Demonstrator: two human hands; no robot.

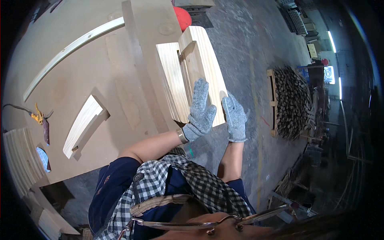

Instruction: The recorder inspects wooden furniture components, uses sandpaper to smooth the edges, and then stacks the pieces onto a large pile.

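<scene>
Both my hands wear grey knit gloves. My left hand [200, 113] lies with fingers stretched out over a narrow wooden strip [193, 62] on a pale wooden workpiece. My right hand [235, 115] rests against the right edge of that workpiece's wide board [210, 60], its fingers extended. Left of the strip lies another pale wooden piece [173, 76] with layered edges. These parts stand together at the right side of a brown worktable [144, 24]. How they are joined is hidden under my left hand.
On the table lie a short curved wooden piece [83, 124], a long pale strip [76, 46] and a dark-handled tool with yellow wrapping [42, 120]. Stacked boards [23, 160] stand at the left. Beyond the table are a red round object [183, 18] and a pallet of wood pieces [292, 104].
</scene>
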